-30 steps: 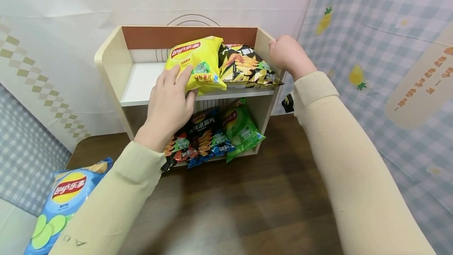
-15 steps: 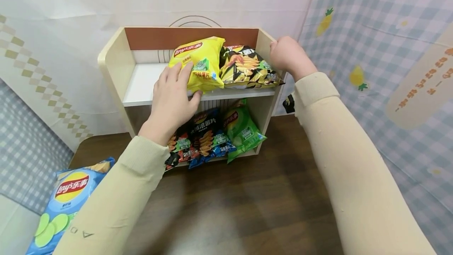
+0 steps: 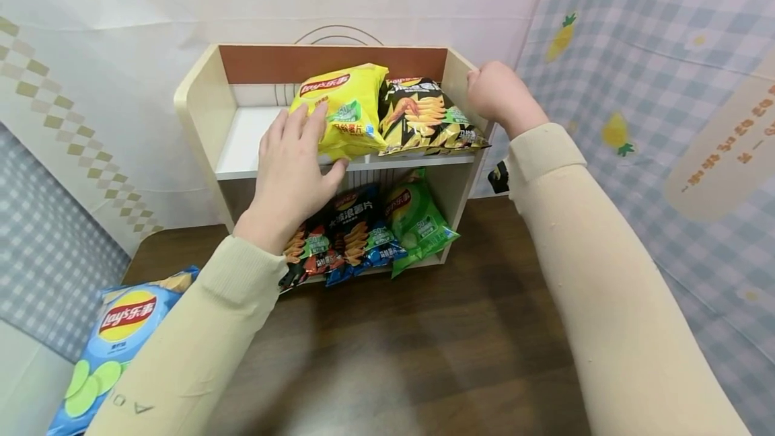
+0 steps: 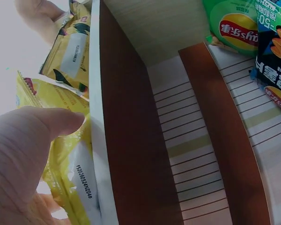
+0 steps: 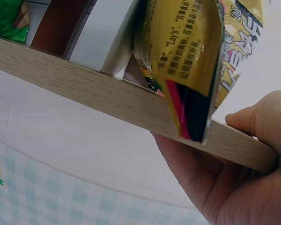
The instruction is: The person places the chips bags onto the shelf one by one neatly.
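Observation:
On the upper shelf of a small cabinet (image 3: 251, 172) sits a yellow Lay's potato chip bag (image 3: 357, 103), leaning back. My left hand (image 3: 289, 165) touches its lower left part with fairly straight, spread fingers. In the left wrist view, the thumb (image 4: 61, 123) lies across the yellow bag (image 4: 75, 161) near the shelf edge, with fingertips partly showing below. My right hand (image 3: 499, 93) grips the front edge of the cabinet's right side panel (image 5: 107, 93), thumb on one face and fingers on the other. Beside the yellow bag stands a black-and-gold chip bag (image 3: 420, 113).
Red-black (image 3: 311, 251), blue-black (image 3: 360, 237) and green (image 3: 420, 224) chip bags stand on the lower shelf. A light blue chip bag (image 3: 124, 325) lies at the left on the brown wooden table (image 3: 387, 355). Patterned cloth (image 3: 642, 73) hangs at the right.
The left thumb has spread away from the fingers at the yellow bag's lower edge, and the bag has shifted very slightly. The right hand keeps its grip on the panel.

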`<state>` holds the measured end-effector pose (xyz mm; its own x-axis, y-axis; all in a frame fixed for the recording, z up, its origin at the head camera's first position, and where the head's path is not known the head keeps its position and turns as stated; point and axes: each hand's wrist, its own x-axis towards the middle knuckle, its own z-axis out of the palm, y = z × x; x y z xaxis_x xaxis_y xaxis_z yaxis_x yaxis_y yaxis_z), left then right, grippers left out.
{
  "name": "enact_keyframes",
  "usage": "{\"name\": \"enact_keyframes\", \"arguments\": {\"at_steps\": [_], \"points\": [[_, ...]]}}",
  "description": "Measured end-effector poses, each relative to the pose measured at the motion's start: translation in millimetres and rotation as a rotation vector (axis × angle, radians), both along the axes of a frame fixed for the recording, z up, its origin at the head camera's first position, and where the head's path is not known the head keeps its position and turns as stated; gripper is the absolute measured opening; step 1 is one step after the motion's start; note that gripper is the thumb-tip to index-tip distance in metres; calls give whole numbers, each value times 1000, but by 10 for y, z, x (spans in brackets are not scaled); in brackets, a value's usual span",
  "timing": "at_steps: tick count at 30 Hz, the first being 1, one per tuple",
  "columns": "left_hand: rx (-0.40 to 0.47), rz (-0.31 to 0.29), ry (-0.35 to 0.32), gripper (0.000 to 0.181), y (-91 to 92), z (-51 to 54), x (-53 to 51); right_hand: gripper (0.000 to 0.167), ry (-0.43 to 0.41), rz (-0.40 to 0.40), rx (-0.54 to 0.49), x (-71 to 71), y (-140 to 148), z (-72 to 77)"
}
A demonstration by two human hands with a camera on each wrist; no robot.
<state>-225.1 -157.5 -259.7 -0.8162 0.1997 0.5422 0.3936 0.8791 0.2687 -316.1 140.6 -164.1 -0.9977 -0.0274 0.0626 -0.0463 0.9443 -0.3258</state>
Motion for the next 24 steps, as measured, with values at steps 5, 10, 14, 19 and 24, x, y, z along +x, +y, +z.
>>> {"name": "enact_keyframes", "arguments": {"at_steps": [5,10,14,19,24], "points": [[-36,10,4,82,-31,-6,106,57,2,7,11,1,21,-4],[-72,-1,39,80,-131,-53,270,58,-10,-2,5,6,22,-6],[-85,-17,82,79,-235,-137,429,59,-23,-8,0,-2,30,-10],[-82,-37,214,77,-364,-297,634,59,-28,-4,9,-16,36,-12],[-60,-46,334,74,-490,-481,820,59,-32,-8,9,-14,32,-11]]}}
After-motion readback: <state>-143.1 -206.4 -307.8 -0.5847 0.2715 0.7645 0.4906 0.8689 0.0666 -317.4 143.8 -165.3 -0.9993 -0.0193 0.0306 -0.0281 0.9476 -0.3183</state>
